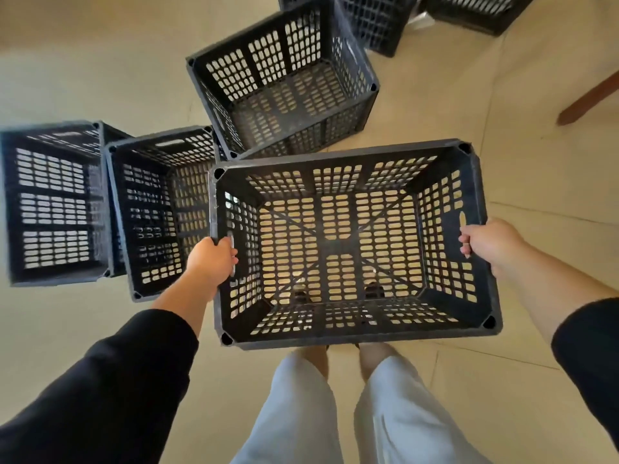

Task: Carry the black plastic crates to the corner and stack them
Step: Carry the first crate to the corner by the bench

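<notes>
Looking straight down at a black plastic crate point(351, 242) held level between both hands, open top upward, long axis running left to right across the body, bare legs and pale shorts point(301, 413) directly beneath. Gripping the left end wall, left hand point(211, 259) with fingers curled through the handle slot; gripping the right end wall, right hand point(485, 242) likewise hooked over its handle slot; both equally near, one at each short end, black sleeves on both arms. Crate empty, floor visible through the slotted base, apparently lifted clear of the ground. Just far of the held crate, a second empty crate point(284, 82) sitting on the floor, turned at an angle. To the left, two more crates point(160, 209) side by side, the leftmost point(53, 202) blurred. Further crates point(375, 18) at the far edge, partly cut off. Pale tiled floor point(519, 155) all around; a dark wooden furniture leg point(589, 98) at far right. No corner visible, so likely mid-carry, stacking not yet done.
</notes>
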